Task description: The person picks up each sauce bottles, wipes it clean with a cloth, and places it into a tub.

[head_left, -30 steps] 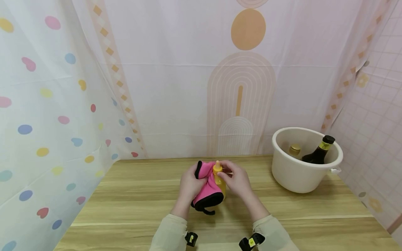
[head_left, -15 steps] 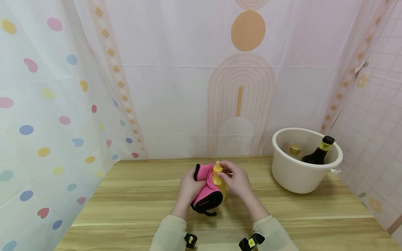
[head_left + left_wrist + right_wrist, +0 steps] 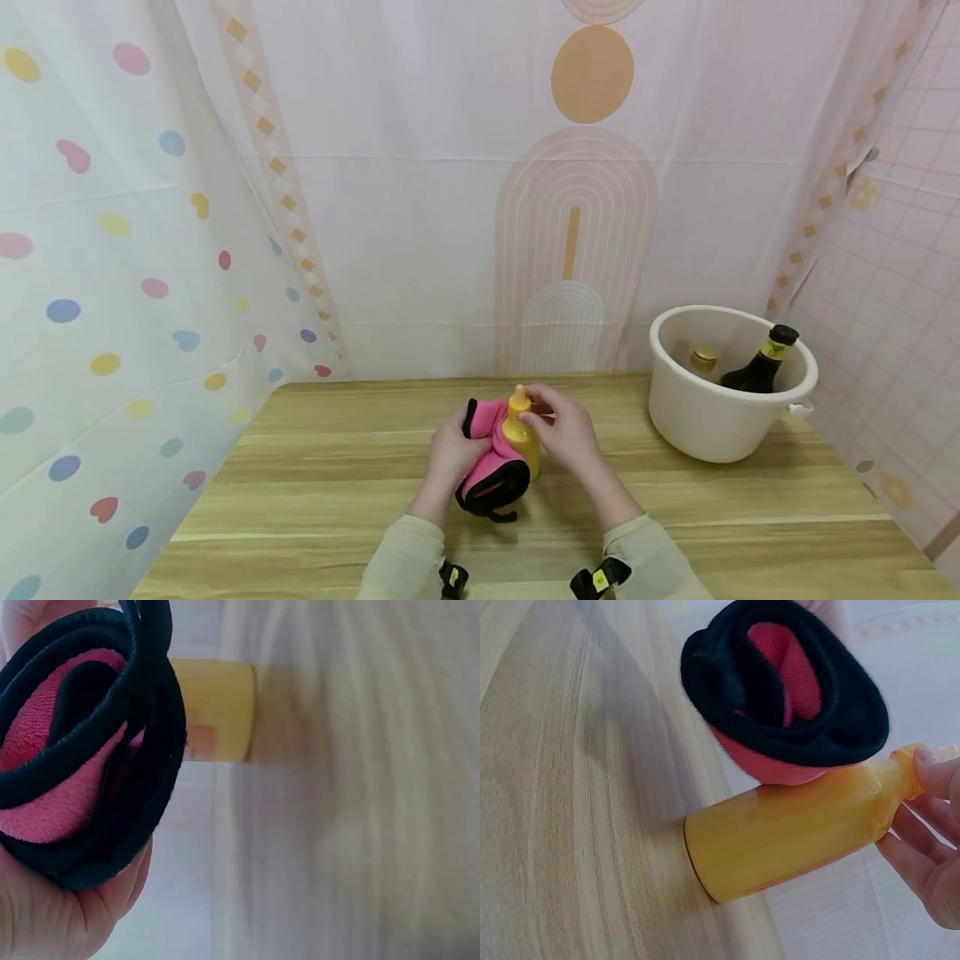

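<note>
My left hand (image 3: 455,446) grips a bunched pink cloth (image 3: 489,454) with black edging and a black loop. In the right wrist view the cloth (image 3: 765,746) is rolled in on itself and lies against the side of a yellow bottle (image 3: 795,829). That bottle (image 3: 525,442) stands upright, or nearly so, with a pale pointed tip on its yellow cap. Thumb and fingers of my right hand (image 3: 566,429) pinch it at the neck. From the left wrist, the cloth (image 3: 82,742) hides most of the bottle (image 3: 221,712) except its lower end, close over the table.
A cream bucket (image 3: 705,429) stands at the right of the wooden table (image 3: 337,467). In it lean a dark bottle (image 3: 757,367) with a black cap and a gold-topped item (image 3: 703,358). Patterned curtains (image 3: 420,208) close in the back and sides.
My left hand has moved slightly downward with the cloth along the bottle, baring more of its yellow side. The cloth's rolled end shows more. My right hand has stayed at the neck.
</note>
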Demonstrator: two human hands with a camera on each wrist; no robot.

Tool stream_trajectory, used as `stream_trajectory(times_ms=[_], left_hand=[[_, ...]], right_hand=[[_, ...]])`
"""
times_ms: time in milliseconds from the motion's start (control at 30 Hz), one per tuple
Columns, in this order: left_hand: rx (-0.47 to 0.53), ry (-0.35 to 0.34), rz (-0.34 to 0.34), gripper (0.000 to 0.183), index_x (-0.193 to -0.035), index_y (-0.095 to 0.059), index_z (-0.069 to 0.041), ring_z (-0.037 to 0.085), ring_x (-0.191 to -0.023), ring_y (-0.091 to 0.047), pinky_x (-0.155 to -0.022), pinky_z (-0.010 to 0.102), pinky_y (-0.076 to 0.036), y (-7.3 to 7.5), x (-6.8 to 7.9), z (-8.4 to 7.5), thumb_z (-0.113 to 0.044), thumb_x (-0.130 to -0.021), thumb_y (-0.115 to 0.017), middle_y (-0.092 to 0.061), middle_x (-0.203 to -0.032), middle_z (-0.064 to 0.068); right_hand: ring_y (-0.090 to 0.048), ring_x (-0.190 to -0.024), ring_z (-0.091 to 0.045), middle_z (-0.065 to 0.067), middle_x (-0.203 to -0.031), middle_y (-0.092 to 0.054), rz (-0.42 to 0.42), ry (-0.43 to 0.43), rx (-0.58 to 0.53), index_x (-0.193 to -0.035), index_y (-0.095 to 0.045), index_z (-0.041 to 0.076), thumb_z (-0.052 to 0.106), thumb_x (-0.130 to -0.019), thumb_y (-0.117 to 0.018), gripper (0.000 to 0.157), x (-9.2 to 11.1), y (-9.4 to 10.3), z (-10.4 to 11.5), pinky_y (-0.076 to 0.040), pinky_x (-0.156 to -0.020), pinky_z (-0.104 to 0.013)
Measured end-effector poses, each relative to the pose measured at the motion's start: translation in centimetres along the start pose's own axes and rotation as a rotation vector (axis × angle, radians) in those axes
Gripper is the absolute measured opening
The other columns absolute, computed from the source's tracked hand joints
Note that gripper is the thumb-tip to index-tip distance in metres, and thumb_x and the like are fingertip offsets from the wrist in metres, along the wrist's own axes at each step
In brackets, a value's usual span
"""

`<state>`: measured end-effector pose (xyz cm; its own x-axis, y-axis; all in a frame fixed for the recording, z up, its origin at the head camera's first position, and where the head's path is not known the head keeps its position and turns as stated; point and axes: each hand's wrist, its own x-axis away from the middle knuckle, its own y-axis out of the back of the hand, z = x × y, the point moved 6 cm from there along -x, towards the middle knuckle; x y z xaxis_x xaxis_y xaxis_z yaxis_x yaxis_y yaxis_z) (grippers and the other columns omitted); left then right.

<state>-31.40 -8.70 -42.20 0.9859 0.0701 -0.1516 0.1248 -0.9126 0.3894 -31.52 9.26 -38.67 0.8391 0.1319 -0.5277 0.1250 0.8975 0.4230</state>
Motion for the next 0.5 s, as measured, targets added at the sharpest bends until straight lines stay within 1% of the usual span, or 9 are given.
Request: stream_trajectory(times_ms=[233, 500], left_hand=[[-0.076, -0.03, 0.022, 0.038, -0.107, -0.066, 0.001, 0.028, -0.085, -0.062, -0.08, 0.046, -0.052, -0.5, -0.2, 0.9, -0.001, -0.071, -0.079, -0.068, -0.095, 0.016], [-0.148, -0.027, 0.044, 0.034, -0.098, -0.066, 0.0, 0.024, -0.076, -0.059, -0.07, 0.04, -0.051, -0.8, -0.3, 1.7, 0.0, -0.066, -0.077, -0.067, -0.086, 0.011]], right_hand=[[-0.068, -0.096, -0.025, -0.008, -0.106, -0.071, -0.006, 0.006, -0.025, -0.114, -0.069, 0.007, 0.003, -0.085, -0.076, 0.03, 0.0, 0.1, 0.2, -0.056, -0.08, -0.034], [-0.068, -0.097, -0.025, -0.007, -0.106, -0.07, -0.003, -0.007, -0.016, -0.115, -0.069, 0.008, 0.003, -0.086, -0.075, 0.03, 0.0, 0.0, 0.1, -0.056, -0.081, -0.034]])
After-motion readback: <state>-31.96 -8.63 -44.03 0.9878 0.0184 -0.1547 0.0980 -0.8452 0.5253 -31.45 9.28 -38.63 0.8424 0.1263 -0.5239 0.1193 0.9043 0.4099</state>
